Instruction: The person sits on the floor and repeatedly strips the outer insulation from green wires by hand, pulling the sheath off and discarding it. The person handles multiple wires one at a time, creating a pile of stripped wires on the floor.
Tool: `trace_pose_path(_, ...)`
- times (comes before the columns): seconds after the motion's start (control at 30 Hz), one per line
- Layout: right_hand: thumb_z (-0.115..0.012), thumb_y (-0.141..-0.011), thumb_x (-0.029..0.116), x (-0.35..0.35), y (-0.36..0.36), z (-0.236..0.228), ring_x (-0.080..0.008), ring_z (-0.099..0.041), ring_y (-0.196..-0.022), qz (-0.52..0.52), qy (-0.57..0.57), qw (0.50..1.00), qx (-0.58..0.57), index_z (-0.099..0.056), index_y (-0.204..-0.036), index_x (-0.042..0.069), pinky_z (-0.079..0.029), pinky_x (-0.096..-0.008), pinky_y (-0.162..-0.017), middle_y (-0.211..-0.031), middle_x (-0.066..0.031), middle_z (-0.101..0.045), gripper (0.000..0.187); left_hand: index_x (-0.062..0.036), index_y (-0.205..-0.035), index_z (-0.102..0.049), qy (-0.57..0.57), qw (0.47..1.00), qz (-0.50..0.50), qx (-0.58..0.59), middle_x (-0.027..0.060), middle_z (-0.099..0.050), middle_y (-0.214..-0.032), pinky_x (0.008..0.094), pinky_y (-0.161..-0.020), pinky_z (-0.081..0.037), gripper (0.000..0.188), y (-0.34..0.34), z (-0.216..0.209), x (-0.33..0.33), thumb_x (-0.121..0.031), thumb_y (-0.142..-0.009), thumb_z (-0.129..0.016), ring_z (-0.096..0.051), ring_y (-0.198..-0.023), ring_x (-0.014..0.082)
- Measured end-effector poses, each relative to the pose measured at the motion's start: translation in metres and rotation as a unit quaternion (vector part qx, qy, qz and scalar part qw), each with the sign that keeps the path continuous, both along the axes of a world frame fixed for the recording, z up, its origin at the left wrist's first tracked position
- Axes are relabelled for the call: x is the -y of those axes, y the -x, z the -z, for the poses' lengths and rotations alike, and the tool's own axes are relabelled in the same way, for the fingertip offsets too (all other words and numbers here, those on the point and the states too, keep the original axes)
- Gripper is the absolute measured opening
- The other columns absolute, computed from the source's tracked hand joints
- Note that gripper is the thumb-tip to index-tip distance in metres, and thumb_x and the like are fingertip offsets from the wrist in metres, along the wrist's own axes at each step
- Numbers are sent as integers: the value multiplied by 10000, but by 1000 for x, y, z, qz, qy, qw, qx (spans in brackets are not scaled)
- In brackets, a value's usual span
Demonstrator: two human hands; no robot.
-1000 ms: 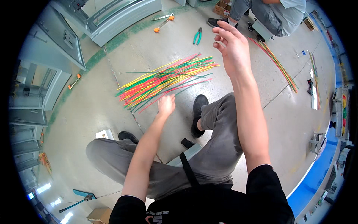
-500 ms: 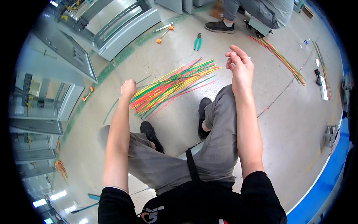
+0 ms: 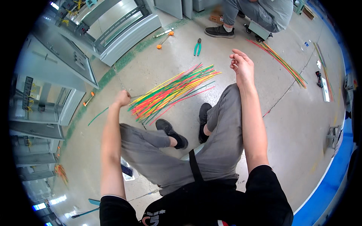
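My left hand (image 3: 123,98) is closed around a thin green strand (image 3: 98,116), wire or tube I cannot tell, whose tail hangs out to the left. Beside it on the floor lies a loose pile of red, yellow and green strands (image 3: 171,92). My right hand (image 3: 243,67) is raised past my right knee, palm inward, its fingers loosely bent and partly apart. Nothing shows in it. Beyond the pile rest pliers with green handles (image 3: 197,48).
Grey metal cabinets (image 3: 130,39) line the left side. An orange-ended part (image 3: 165,40) lies near them. A seated person (image 3: 256,17) is at the far side, near another strand bundle (image 3: 281,62). A phone (image 3: 127,170) lies by my left thigh.
My left hand has moved left and nearer to me, drawing the green strand away from the pile. My left foot has shifted right. My right hand stays nearly in place.
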State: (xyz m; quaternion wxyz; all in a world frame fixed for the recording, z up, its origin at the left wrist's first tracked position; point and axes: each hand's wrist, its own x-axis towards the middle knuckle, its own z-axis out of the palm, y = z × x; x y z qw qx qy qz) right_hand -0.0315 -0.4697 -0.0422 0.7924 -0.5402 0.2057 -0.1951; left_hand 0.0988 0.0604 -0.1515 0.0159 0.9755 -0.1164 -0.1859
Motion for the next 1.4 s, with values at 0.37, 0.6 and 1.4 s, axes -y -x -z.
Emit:
trace_pose_path(0.37,-529,-886,101,46,-22,58,-93,-528,-548,53,104,992,-40,-643,-1002,26,-433,-255,-476,-710,-24,-620,179,63,-616,-510,305,935,-120,137,110,-342,-508,374,-483,-366,413,49,0,-39,-261,-848,-617,-375,-551,83)
trace_pose_path(0.6,-436,-842,12,67,-31,65,-80,-512,-602,28,62,994,-91,-625,-1110,-21,-430,-230,-523,-803,-45,-627,329,53,-659,-630,230,952,-178,98,101,-459,-482,348,-487,-407,298,45,1,-51,-214,-780,-687,-473,-499,125)
trace_pose_path(1.4,-448,-909,179,95,7,64,-140,-542,-745,159,-315,935,34,-421,-1296,31,-461,-320,-662,-969,-106,-642,415,49,-701,-676,281,896,-283,193,88,-546,-488,342,-476,-428,275,84,-18,-62,-199,-815,-651,-529,-456,158)
